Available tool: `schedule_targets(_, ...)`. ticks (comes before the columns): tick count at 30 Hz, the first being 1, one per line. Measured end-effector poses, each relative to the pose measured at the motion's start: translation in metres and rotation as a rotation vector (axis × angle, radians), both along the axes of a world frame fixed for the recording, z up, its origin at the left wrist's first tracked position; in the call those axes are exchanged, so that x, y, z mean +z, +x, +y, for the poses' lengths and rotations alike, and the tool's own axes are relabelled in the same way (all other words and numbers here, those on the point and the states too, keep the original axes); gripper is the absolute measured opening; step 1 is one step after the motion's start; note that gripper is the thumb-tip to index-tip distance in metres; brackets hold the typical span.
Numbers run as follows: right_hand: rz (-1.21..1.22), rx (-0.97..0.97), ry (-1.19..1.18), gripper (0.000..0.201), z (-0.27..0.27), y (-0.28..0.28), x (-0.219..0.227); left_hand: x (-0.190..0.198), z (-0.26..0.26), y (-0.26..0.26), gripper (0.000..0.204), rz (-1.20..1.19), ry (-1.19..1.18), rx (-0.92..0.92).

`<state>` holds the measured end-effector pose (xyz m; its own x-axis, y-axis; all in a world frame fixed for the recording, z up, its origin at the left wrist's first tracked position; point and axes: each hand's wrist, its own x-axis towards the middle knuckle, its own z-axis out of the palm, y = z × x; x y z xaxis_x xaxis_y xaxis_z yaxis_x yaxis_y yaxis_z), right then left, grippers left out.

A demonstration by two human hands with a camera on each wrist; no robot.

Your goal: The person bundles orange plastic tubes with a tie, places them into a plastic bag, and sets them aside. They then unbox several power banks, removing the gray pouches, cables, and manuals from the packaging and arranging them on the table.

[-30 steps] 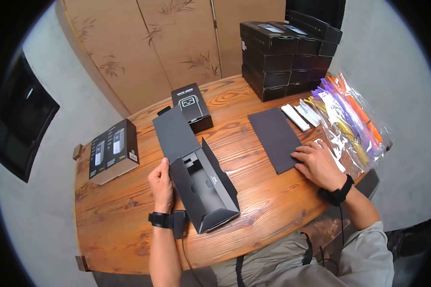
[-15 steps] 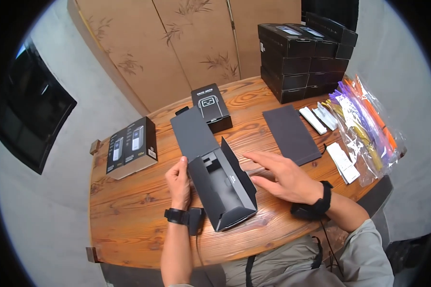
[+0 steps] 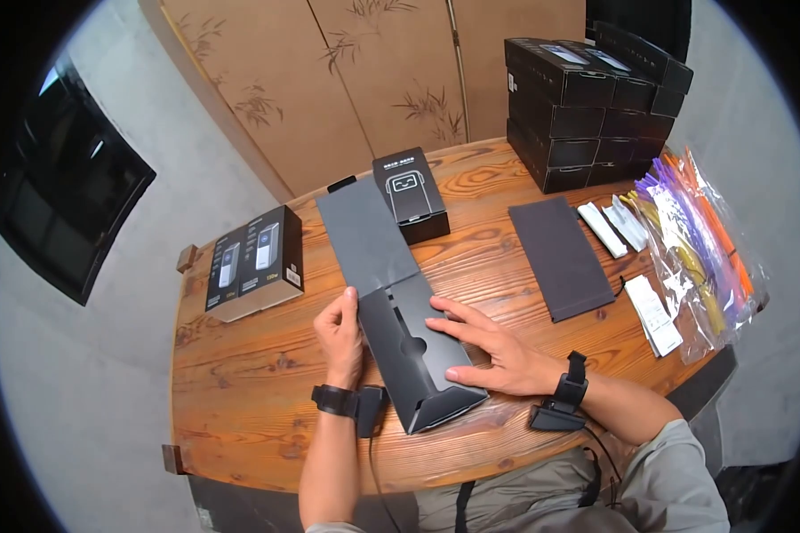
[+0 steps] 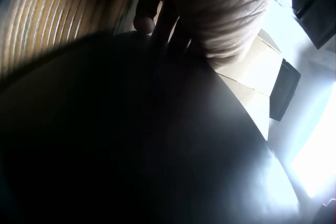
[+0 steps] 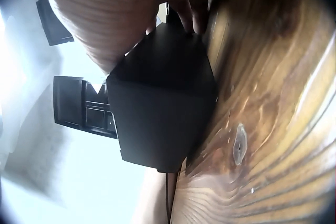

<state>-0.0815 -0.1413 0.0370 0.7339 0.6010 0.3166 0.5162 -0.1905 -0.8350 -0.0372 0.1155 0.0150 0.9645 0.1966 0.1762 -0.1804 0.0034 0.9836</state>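
Observation:
A long black cardboard box [image 3: 409, 355] lies on the table, its hinged lid [image 3: 364, 233] laid back away from the person. The left hand [image 3: 340, 336] grips the box's left side, thumb along the top edge and fingers bent against the wall; in the left wrist view the dark box wall [image 4: 157, 129] fills most of the picture. With fingers spread and nearly straight, the right hand [image 3: 493, 354] presses on the right side flap [image 3: 422, 311], its thumb near the front end. The side flaps lie inward over most of the opening. The box's end [image 5: 157, 119] shows in the right wrist view.
Behind the lid stands a black box with a robot-face drawing [image 3: 411, 197]; a printed box [image 3: 256, 265] sits left. To the right are a dark flat sheet [image 3: 563, 258], white packets [image 3: 603, 229], white papers [image 3: 652, 315], a bag of coloured strips [image 3: 698, 244] and stacked black boxes [image 3: 587, 115].
The right hand has left the dark sheet and papers and come left onto the box. The raised right flap has been folded inward. The left hand stays at the box's left side.

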Motion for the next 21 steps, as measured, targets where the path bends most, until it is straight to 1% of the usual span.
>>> schedule_targets(3,0.038,-0.022,0.009,0.065,-0.001,-0.001,-0.001,0.005,-0.006,-0.001,0.03,-0.051,0.056,0.028)
schedule_targets(7,0.053,-0.033,0.01,0.071,-0.004,-0.002,-0.003,0.008,-0.009,-0.004,0.022,-0.093,0.08,-0.004)
schedule_targets(11,-0.078,0.036,0.038,0.081,-0.006,-0.004,0.001,0.009,-0.009,-0.005,0.019,-0.092,0.109,0.004)
schedule_targets(14,-0.201,0.105,-0.096,0.088,-0.009,-0.01,0.012,0.007,-0.007,-0.003,0.02,-0.115,0.11,0.021)
schedule_targets(17,-0.154,0.07,-0.077,0.088,-0.005,-0.011,0.009,0.001,-0.003,-0.001,0.019,-0.118,0.1,0.046)
schedule_targets(21,-0.195,0.032,-0.067,0.085,-0.008,-0.007,0.003,-0.001,0.001,0.001,0.016,-0.082,0.027,0.067)
